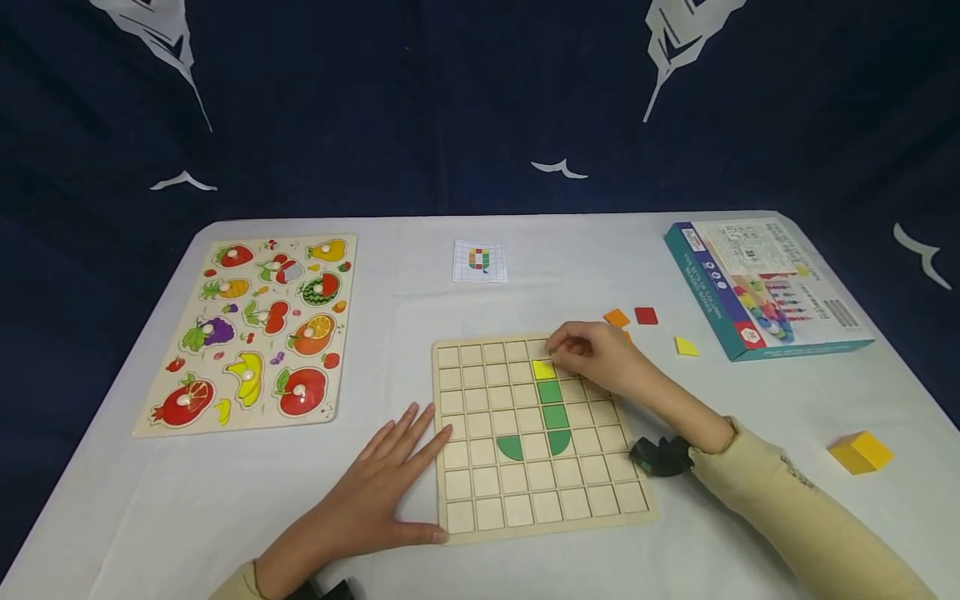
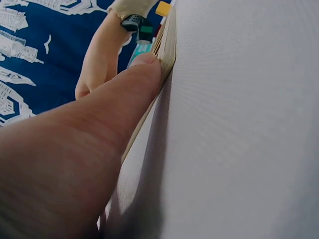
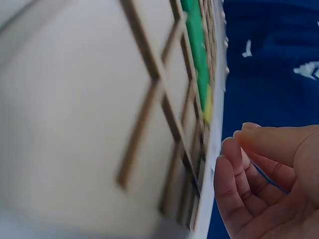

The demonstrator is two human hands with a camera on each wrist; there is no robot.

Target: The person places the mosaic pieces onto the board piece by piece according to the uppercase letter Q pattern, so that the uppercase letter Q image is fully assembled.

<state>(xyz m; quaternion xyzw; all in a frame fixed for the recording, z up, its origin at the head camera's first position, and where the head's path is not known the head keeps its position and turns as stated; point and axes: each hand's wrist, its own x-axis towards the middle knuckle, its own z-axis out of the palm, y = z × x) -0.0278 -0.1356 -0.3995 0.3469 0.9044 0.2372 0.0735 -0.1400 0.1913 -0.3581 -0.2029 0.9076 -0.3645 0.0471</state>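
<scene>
My left hand (image 1: 390,483) lies with spread, straight fingers at the left edge of a wooden grid board (image 1: 480,512); its thumb touches the near left corner. Over the board's far edge, my right hand (image 1: 600,354) has curled fingers, thumb and fingertips together. No piece shows between those fingertips in the right wrist view. Just below them a yellow square tile (image 1: 543,369) sits in a cell. Under it run two green square tiles (image 1: 550,391), then a green quarter-round tile (image 1: 558,442). Another green quarter-round tile (image 1: 511,447) lies two columns left.
Beyond the board lies a small pattern card (image 1: 480,262). Right of it are an orange tile (image 1: 617,317), a red tile (image 1: 646,316) and a yellow piece (image 1: 686,346). A box (image 1: 772,287) and a yellow block (image 1: 861,452) stand right; a fruit puzzle (image 1: 251,333) lies left.
</scene>
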